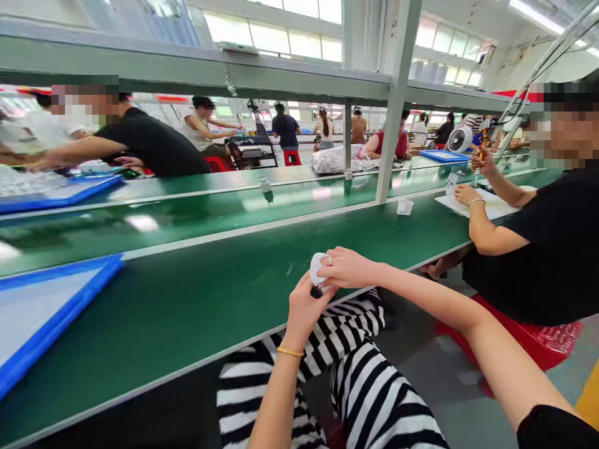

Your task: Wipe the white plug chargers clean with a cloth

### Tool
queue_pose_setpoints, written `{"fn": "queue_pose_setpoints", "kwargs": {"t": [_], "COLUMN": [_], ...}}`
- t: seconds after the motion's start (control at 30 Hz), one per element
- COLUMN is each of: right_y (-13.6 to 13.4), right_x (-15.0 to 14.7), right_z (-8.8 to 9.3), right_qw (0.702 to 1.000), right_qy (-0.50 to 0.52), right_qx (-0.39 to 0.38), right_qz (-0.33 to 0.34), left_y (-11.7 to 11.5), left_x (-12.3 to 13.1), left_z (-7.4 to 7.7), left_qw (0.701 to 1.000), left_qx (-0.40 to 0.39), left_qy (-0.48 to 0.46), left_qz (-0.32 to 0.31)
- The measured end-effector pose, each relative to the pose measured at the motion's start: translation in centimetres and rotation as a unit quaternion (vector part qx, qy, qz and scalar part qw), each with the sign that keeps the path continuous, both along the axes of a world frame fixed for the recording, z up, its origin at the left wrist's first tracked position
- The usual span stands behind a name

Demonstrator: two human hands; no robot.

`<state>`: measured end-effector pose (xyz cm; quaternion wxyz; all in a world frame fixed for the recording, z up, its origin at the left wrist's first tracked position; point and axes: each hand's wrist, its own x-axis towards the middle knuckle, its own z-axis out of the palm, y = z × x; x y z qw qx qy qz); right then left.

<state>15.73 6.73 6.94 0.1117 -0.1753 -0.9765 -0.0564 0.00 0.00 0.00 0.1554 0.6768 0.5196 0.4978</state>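
Note:
Both my hands meet just above the near edge of the green bench [196, 312]. Between them is a small white rounded piece [317, 267] with a dark part at its lower side; its exact kind is not clear. My left hand [306, 305] grips it from below and the left, fingers closed around the dark part. Lying over its right side, my right hand [349, 268] has its fingers bent against the white surface. Much of the piece is hidden by my fingers.
A blue-rimmed tray [100, 280] lies at the left. Farther along the bench sits a small white part [405, 207], near a metal post [395, 106]. To the right, a co-worker [556, 231] uses a screwdriver [484, 137] over a white board [498, 209]. A conveyor [201, 212] runs behind.

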Motion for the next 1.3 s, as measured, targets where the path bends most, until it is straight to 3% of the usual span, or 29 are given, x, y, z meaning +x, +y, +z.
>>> {"fn": "queue_pose_setpoints", "kwargs": {"t": [0.2, 0.33, 0.4, 0.57, 0.63, 0.7, 0.97, 1.13, 1.3], "right_y": [1.3, 6.5, 9.9, 15.8, 16.6, 17.0, 18.1, 18.1, 17.1], "right_x": [2.3, 5.9, 8.8, 16.2, 18.0, 18.9, 19.3, 19.5, 18.9], "right_z": [-0.8, -2.1, -2.1, -1.1, -1.2, -1.7, -3.2, -3.0, -2.6], "right_qw": [0.973, 0.920, 0.874, 0.691, 0.644, 0.620, 0.629, 0.661, 0.706], "right_qy": [0.139, 0.301, 0.368, 0.391, 0.366, 0.343, 0.280, 0.256, 0.230], "right_qx": [-0.172, -0.159, -0.113, -0.065, -0.055, -0.042, -0.085, -0.097, -0.117], "right_qz": [-0.069, -0.192, -0.296, -0.604, -0.670, -0.704, -0.720, -0.699, -0.659], "left_y": [0.5, 0.2, 0.0, -0.3, -0.2, -0.2, -0.5, -0.3, 0.3], "left_x": [-0.4, -0.4, -0.4, -0.4, -0.4, -0.4, -0.5, -0.3, 0.0], "left_z": [-1.0, -1.1, -1.0, -0.7, -0.7, -0.6, -0.5, -0.7, -0.5], "left_qw": [0.999, 0.998, 0.998, 0.997, 0.997, 0.996, 0.997, 0.997, 0.992], "left_qx": [0.049, 0.064, 0.061, 0.055, 0.057, 0.058, 0.042, 0.034, 0.038], "left_qy": [0.002, 0.014, 0.017, 0.042, 0.050, 0.053, 0.054, 0.044, 0.000], "left_qz": [0.011, 0.010, 0.016, 0.025, 0.028, 0.035, 0.039, 0.048, 0.116]}}
